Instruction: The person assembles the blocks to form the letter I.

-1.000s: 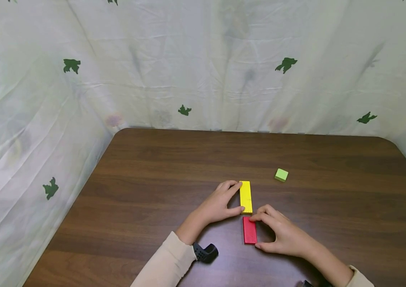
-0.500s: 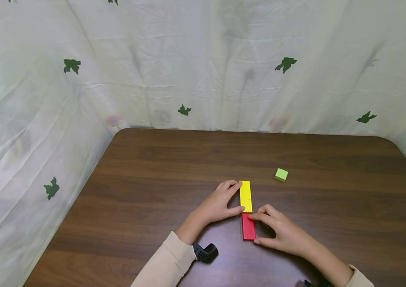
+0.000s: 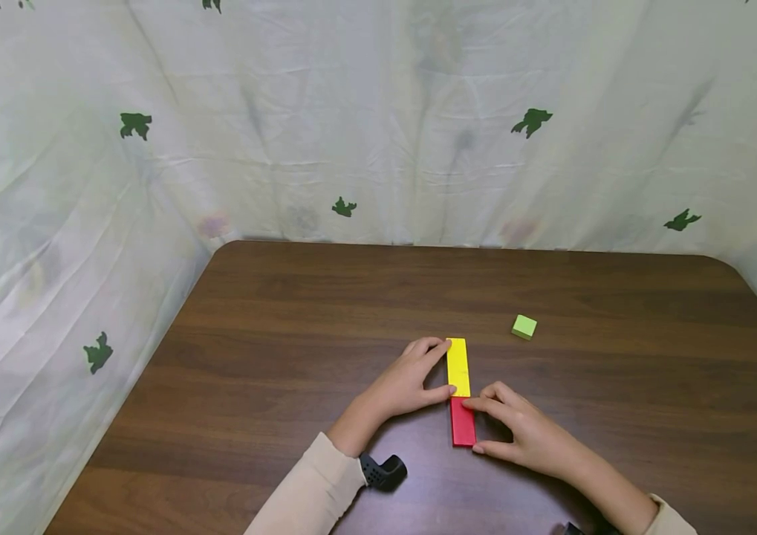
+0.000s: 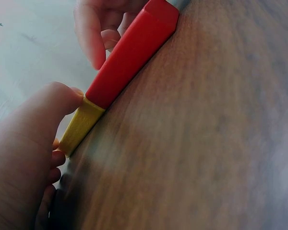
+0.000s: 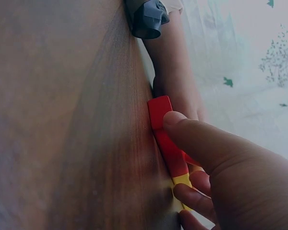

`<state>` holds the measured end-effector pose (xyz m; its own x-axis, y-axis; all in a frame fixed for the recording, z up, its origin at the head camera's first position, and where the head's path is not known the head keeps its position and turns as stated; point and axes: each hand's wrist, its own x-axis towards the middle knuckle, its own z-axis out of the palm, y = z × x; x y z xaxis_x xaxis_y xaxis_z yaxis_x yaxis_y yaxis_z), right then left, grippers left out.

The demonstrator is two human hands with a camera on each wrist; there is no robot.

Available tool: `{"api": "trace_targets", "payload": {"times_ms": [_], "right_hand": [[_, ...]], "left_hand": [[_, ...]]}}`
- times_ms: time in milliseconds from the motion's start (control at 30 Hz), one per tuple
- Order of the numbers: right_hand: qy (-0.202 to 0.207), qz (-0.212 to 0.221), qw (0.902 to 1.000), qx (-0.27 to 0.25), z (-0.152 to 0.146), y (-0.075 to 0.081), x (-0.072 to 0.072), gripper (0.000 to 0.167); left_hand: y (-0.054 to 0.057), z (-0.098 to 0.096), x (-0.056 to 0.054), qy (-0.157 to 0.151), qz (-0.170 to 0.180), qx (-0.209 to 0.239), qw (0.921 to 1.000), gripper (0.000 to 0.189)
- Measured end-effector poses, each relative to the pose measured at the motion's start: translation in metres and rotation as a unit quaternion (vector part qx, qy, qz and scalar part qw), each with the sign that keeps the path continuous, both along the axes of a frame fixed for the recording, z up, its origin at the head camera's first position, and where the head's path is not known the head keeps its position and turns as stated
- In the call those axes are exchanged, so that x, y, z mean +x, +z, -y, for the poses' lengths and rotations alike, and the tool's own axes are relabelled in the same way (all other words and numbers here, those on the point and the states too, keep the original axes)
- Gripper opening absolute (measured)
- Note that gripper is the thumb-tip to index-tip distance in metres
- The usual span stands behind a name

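The left hand has its grip spread along the yellow block, thumb at the near left corner and index finger at the far left corner, holding it between them; the right hand holds the red block in a partly spread grip, index finger at the far end of its top and thumb at the near right corner, with a gap showing between the palm and the block's long side.

The two blocks lie flat on the brown wood-grain surface, end to end in one line running away from the person; the yellow one is farther off, the red one nearer, and in the left wrist view their ends meet, with the left thumb right beside that joint; a light green block lies apart from both, beyond them and to the right, turned at an angle.

A beige sleeve covers the left forearm, with a black wrist device just below the cuff; a matching cuff shows at the right wrist; behind the surface's far edge hangs a pale, creased curtain scattered with dark green leaf shapes.
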<state>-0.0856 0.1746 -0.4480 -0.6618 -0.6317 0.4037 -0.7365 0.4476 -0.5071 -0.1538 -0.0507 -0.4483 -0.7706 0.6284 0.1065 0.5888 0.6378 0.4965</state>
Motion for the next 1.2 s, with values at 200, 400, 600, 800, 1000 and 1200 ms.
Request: {"api": "trace_targets", "payload": {"times_ms": [200,400,600,800,1000,1200], "right_hand": [[0.001,0.002,1.0,0.002,0.0,0.001,0.0,0.05],[0.001,0.011,0.9999,0.008,0.0,0.001,0.0,0.049],[0.001,0.012,0.9999,0.006,0.0,0.002,0.001,0.05],[-0.001,0.019,0.9998,0.01,0.0,0.002,0.001,0.05],[-0.008,0.022,0.9996,0.017,-0.001,0.002,0.001,0.051],[-0.006,0.018,0.9997,0.014,-0.001,0.002,0.001,0.052]], "left_hand": [[-0.001,0.0,0.0,0.001,-0.001,0.0,1.0,0.068],[-0.001,0.001,0.001,0.006,0.001,0.03,0.9995,0.064],[-0.001,0.004,0.004,0.011,-0.006,0.064,0.9979,0.057],[-0.002,0.007,0.01,0.003,-0.016,0.057,0.9982,0.058],[-0.002,0.008,0.016,-0.014,-0.027,0.042,0.9986,0.064],[-0.002,0.007,0.021,-0.027,-0.029,0.028,0.9988,0.07]]}}
